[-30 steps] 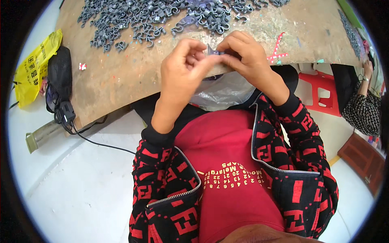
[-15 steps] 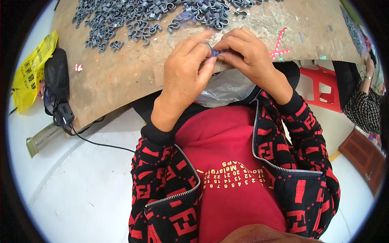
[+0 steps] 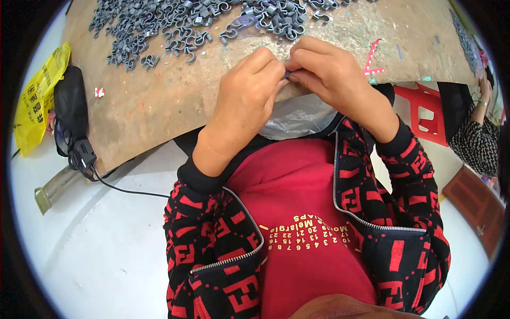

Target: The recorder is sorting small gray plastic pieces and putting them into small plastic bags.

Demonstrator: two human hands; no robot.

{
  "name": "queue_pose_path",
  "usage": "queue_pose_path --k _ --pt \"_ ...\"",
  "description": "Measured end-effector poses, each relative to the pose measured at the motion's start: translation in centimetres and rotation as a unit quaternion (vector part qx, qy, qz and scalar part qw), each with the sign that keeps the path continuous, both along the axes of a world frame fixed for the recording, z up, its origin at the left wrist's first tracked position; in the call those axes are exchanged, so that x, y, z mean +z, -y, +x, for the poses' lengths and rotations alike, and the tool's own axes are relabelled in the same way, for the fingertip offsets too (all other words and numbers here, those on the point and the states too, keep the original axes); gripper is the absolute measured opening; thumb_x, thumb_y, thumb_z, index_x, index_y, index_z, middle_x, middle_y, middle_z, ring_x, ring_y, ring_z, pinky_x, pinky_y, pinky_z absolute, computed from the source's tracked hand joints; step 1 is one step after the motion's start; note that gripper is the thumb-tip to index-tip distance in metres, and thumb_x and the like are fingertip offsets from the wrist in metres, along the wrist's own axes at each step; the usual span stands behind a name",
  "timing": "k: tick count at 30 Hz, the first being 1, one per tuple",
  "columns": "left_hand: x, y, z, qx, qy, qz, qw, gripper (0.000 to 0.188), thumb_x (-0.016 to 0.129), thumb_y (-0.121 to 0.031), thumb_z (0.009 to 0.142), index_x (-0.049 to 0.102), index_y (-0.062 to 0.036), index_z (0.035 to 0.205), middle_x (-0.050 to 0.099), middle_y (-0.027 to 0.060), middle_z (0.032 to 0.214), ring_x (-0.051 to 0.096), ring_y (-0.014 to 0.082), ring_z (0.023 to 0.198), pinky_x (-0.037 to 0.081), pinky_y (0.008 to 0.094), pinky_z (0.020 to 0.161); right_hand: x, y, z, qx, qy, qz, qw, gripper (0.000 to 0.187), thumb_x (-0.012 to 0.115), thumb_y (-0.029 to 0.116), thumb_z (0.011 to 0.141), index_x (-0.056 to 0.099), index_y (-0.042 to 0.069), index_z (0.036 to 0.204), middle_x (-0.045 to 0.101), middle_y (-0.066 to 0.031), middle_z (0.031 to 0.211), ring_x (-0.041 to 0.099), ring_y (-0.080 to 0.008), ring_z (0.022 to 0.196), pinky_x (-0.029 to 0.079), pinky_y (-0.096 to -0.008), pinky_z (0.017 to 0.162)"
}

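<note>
Both of my hands meet over the table's near edge. Between their fingertips sits a small dark purplish piece (image 3: 288, 74), mostly hidden by the fingers. My left hand (image 3: 248, 90) is closed, its fingers curled against the piece from the left side. From the right, my right hand (image 3: 330, 72) pinches the same piece between thumb and forefinger. Just beyond the hands lies a large heap of grey plastic clips (image 3: 183, 29) with curved, hook-like ends. Among the nearer clips is a translucent purplish bit (image 3: 245, 21).
Under the table edge hangs a clear plastic bag (image 3: 300, 118). Red dotted strips (image 3: 373, 57) lie on the worn tabletop (image 3: 154, 109). At left are a yellow bag (image 3: 40, 101), a black mesh pouch (image 3: 71, 101) and a cable. A red stool (image 3: 425, 114) and another person's arm (image 3: 481, 109) are at right.
My left fingers have curled inward; the forefinger was raised before. The right hand has shifted slightly right and the piece is now more hidden. The view has tilted slightly.
</note>
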State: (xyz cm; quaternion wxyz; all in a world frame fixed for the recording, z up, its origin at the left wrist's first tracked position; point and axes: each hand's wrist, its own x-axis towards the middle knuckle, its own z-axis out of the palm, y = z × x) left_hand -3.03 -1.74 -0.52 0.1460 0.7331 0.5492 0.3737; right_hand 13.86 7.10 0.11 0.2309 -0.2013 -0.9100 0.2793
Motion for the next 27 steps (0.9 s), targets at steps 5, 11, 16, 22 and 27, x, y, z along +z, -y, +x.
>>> queue_pose_path --k 5,11,16,22,27 --pt "0.1 -0.2 -0.1 -0.010 -0.013 -0.023 1.000 0.016 0.065 0.000 0.071 0.051 -0.0034 0.078 0.048 0.0109 0.081 0.055 0.0310 0.075 0.046 0.0397 0.062 0.6 -0.3 -0.5 0.029 0.030 -0.024 0.999 0.014 0.065 0.001 0.074 0.056 0.001 0.085 0.051 -0.0117 0.083 0.056 -0.0330 0.075 0.046 -0.0381 0.063" --pt "0.1 -0.4 -0.3 -0.022 -0.037 -0.030 0.999 0.017 0.067 -0.004 0.073 0.054 -0.0025 0.084 0.050 0.0124 0.082 0.055 0.0333 0.074 0.045 0.0392 0.062 0.9 -0.5 -0.4 0.040 0.035 -0.045 0.998 0.017 0.064 0.000 0.074 0.055 0.000 0.089 0.051 -0.0120 0.083 0.056 -0.0333 0.076 0.045 -0.0380 0.064" --pt "0.1 -0.7 -0.8 -0.048 -0.044 -0.041 0.997 0.016 0.066 -0.003 0.073 0.054 -0.0025 0.084 0.051 0.0129 0.083 0.055 0.0341 0.076 0.045 0.0405 0.064 0.3 -0.7 -0.5 0.055 0.020 -0.067 0.996 0.019 0.064 -0.001 0.074 0.055 0.000 0.090 0.051 -0.0124 0.083 0.055 -0.0335 0.077 0.044 -0.0381 0.065" --pt "0.7 -0.5 0.3 -0.040 -0.120 0.007 0.992 0.015 0.058 0.002 0.067 0.055 -0.0026 0.081 0.053 0.0115 0.083 0.057 0.0324 0.078 0.048 0.0412 0.066 0.1 -1.0 -0.3 0.057 0.016 -0.026 0.998 0.019 0.064 0.002 0.075 0.057 0.001 0.092 0.052 -0.0126 0.082 0.054 -0.0343 0.077 0.043 -0.0392 0.065" --pt "-0.5 -0.5 0.7 -0.004 -0.148 0.043 0.988 0.014 0.059 0.000 0.070 0.055 -0.0031 0.082 0.053 0.0109 0.083 0.057 0.0322 0.079 0.048 0.0416 0.066 -1.2 -1.0 -0.3 0.036 0.004 0.015 0.999 0.017 0.065 0.005 0.076 0.058 0.003 0.091 0.053 -0.0122 0.082 0.055 -0.0335 0.077 0.044 -0.0389 0.066"
